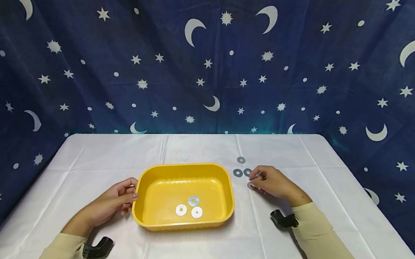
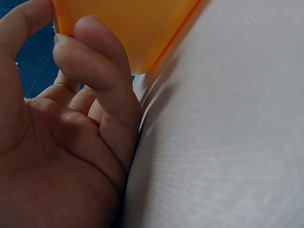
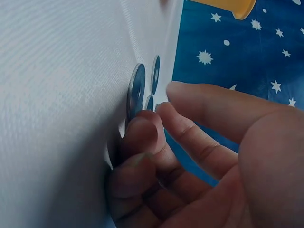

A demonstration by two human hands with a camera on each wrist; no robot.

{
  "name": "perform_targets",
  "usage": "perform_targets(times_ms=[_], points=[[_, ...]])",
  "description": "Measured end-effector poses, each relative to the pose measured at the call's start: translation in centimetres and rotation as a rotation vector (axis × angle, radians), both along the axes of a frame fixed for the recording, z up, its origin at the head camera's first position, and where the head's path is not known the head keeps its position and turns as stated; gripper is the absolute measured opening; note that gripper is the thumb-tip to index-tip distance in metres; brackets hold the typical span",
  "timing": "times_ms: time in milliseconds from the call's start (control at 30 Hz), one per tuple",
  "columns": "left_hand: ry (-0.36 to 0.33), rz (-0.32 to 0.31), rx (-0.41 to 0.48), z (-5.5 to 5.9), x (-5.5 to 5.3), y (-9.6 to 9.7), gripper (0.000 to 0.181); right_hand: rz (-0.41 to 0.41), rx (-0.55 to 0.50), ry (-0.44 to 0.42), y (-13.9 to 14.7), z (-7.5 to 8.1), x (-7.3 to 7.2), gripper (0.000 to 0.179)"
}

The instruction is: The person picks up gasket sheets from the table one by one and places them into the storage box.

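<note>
A yellow plastic tray [image 1: 152,195] stands on the white tablecloth with three flat metal washers [image 1: 194,200] lying inside. My left hand [image 1: 110,201] holds its left wall, thumb at the rim and fingers along the outside. In the left wrist view the fingertips meet the tray's orange-looking wall [image 2: 133,28]. Right of the tray, several grey washers [image 1: 238,173] lie on the cloth, and my right hand [image 1: 275,182] is over the nearest one. The right wrist view shows the thumb and forefinger apart, with another fingertip right at the edge of a washer [image 3: 136,90].
Dark blue curtains [image 1: 230,86] with moons and stars rise behind and beside the table [image 1: 188,252]. Black straps with small devices are on the left wrist [image 1: 98,249] and right wrist [image 1: 284,219]. The tray's corner [image 3: 242,7] shows at the top of the right wrist view.
</note>
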State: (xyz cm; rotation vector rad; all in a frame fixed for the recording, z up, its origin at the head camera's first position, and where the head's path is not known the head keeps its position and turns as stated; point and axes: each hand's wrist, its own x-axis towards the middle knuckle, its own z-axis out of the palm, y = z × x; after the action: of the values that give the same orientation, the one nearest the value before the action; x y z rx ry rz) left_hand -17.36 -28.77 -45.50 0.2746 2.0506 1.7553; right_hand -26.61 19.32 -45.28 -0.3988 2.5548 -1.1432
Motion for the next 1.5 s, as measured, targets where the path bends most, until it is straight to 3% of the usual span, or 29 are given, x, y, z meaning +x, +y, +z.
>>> perform_targets(times_ms=[633,1067,1500], points=[[0.008,-0.002,0.021,-0.07,-0.02,0.07,0.022,0.037,0.131,0.034,0.15,-0.26,0.04,0.021],[0.011,-0.003,0.025,0.03,0.08,0.11,0.023,0.059,0.149,0.055,0.03,-0.12,0.09,0.022],[0.023,-0.005,0.031,0.05,0.13,0.18,0.022,0.096,0.094,0.09,0.05,-0.39,0.09,0.023]])
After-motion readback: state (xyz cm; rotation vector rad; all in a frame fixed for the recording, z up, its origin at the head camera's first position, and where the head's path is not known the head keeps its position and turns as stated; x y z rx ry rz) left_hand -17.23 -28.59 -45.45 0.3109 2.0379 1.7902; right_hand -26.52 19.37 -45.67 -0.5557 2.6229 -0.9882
